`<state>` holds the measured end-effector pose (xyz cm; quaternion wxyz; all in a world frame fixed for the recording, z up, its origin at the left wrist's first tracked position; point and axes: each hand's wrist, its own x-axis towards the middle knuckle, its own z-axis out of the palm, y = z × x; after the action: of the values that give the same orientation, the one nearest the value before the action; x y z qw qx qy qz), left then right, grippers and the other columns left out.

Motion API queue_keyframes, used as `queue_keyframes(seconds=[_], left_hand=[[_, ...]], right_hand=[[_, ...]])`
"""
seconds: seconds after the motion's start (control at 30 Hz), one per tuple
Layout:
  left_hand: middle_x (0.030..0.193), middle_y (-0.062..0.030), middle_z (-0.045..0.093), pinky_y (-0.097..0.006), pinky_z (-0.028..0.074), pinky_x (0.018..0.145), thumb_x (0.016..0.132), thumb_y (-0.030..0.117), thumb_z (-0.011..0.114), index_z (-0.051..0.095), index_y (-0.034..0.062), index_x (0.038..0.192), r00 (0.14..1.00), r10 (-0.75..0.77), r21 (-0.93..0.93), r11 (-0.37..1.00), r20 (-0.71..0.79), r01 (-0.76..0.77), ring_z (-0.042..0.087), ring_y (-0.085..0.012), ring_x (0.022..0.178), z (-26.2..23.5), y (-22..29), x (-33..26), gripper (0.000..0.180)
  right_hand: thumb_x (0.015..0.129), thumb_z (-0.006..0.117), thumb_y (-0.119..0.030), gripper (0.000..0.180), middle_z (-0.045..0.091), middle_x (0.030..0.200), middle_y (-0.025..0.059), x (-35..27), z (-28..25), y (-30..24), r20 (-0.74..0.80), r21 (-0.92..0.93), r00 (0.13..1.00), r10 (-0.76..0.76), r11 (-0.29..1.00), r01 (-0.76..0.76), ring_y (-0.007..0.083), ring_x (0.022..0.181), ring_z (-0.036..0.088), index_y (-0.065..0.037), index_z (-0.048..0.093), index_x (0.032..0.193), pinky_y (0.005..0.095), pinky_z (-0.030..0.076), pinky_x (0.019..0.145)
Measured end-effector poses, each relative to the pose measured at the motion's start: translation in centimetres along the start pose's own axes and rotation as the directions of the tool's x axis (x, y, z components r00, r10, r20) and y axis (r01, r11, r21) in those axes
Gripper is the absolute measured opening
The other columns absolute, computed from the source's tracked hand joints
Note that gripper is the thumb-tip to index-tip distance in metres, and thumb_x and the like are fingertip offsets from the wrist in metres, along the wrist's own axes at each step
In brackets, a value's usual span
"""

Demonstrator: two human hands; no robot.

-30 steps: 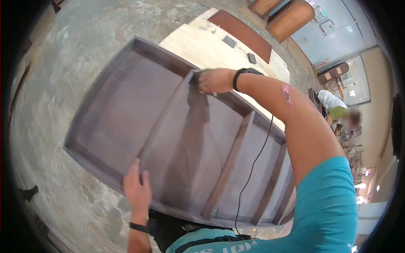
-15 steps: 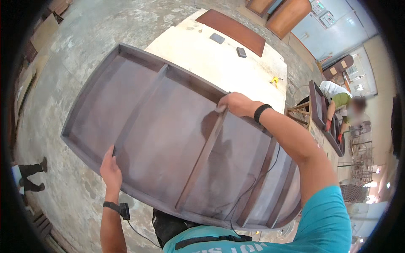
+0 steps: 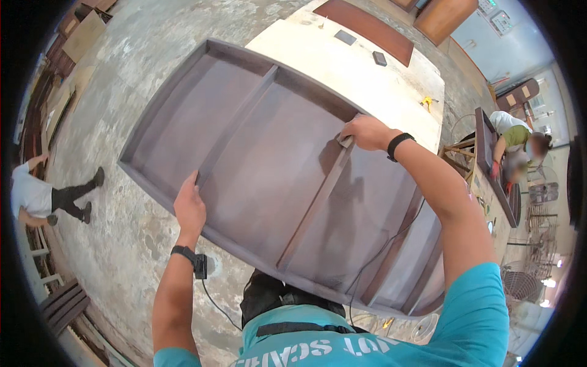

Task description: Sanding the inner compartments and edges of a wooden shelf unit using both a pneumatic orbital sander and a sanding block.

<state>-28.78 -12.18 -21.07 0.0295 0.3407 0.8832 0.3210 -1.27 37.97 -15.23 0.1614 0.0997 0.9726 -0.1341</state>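
A large brownish-grey wooden shelf unit [image 3: 263, 153] with a curved end and several cross dividers lies tilted in front of me, its open side up. My left hand [image 3: 190, 210] is closed over its near rim, fingertips inside by the end of a divider [image 3: 235, 122]. My right hand [image 3: 369, 133] is at the far rim, where the middle divider [image 3: 315, 208] meets it. Its fingers are pinched around a small tan pad [image 3: 347, 141], pressed near the divider's top edge; the pad's kind is not clear. A black cable hangs across the unit's right part.
Beyond the unit stands a pale work table [image 3: 391, 92] bearing a red-brown panel [image 3: 367, 30], a dark block [image 3: 380, 59], a flat grey pad [image 3: 345, 37] and a yellow tool [image 3: 427, 103]. One person [image 3: 36, 189] walks at left; another [image 3: 520, 137] handles a dark frame at right.
My view has shifted, so the unit and table sit further right and higher. The right hand stays by the divider's far end, the left on the near rim. The person at left shows more.
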Motion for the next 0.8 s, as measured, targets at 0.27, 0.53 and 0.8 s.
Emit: queue_keyframes(seconds=[0.27,0.53,0.8], left_hand=[[0.151,-0.0222,0.072,-0.049,0.054,0.117,0.11,-0.004,0.054,0.066,0.0033,0.155,0.999,0.01,0.014,1.0,0.035,-0.011,0.068,-0.0434,0.14,-0.4,1.0,0.4,0.047],[0.152,-0.0227,0.072,-0.05,0.053,0.118,0.111,-0.003,0.055,0.065,0.0014,0.156,0.995,0.071,-0.035,0.997,0.063,-0.069,0.067,-0.0437,0.14,0.1,-0.1,0.2,0.046],[0.152,-0.0258,0.071,-0.052,0.053,0.119,0.113,0.001,0.055,0.064,-0.0025,0.156,0.99,0.131,-0.03,0.991,0.059,-0.13,0.067,-0.0452,0.141,0.4,0.9,-0.1,0.043]], right_hand=[[0.095,0.074,-0.013,0.027,0.081,0.11,0.0227,-3.8,7.1,-11.7,0.021,0.011,0.999,-0.044,0.999,0.044,0.045,0.112,0.076,-0.01,0.082,0.121,0.0575,0.06,0.098],[0.098,0.064,-0.011,0.036,0.081,0.122,0.0206,-10.8,12.5,-32.7,0.056,0.553,0.991,-0.123,0.83,0.072,0.0441,0.121,0.074,-0.005,0.078,0.13,0.0566,0.054,0.113],[0.111,0.06,-0.01,0.031,0.08,0.115,0.0157,-6.9,10.2,-8.0,-0.435,0.901,0.035,0.9,0.435,0.009,0.0276,0.097,0.071,0.0,0.069,0.139,0.0459,0.058,0.086]])
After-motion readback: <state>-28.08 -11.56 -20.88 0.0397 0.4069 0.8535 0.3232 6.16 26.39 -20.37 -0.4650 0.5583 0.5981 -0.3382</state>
